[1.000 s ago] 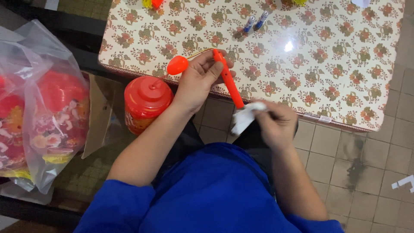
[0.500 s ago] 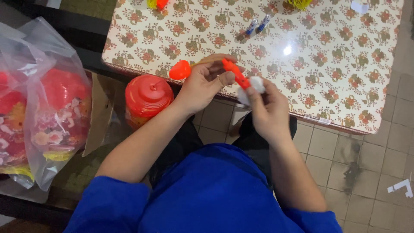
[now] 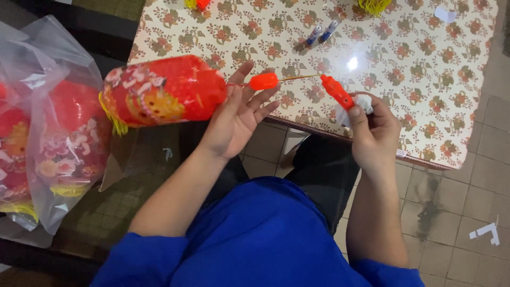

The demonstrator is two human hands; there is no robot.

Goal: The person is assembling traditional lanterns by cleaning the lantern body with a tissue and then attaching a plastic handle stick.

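Left hand (image 3: 236,119), fingers spread open, steadies the red printed paper lantern (image 3: 162,90) at its end. Right hand (image 3: 372,130) grips the orange plastic handle (image 3: 336,91) with white tissue (image 3: 361,102), well apart.

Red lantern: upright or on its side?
On its side. The red lantern lies horizontal at the left hand, its yellow fringe pointing left.

A red lantern (image 3: 162,91) with flower print and yellow fringe lay sideways just left of the table (image 3: 425,79) edge; its orange handle (image 3: 337,91) tilted above that edge.
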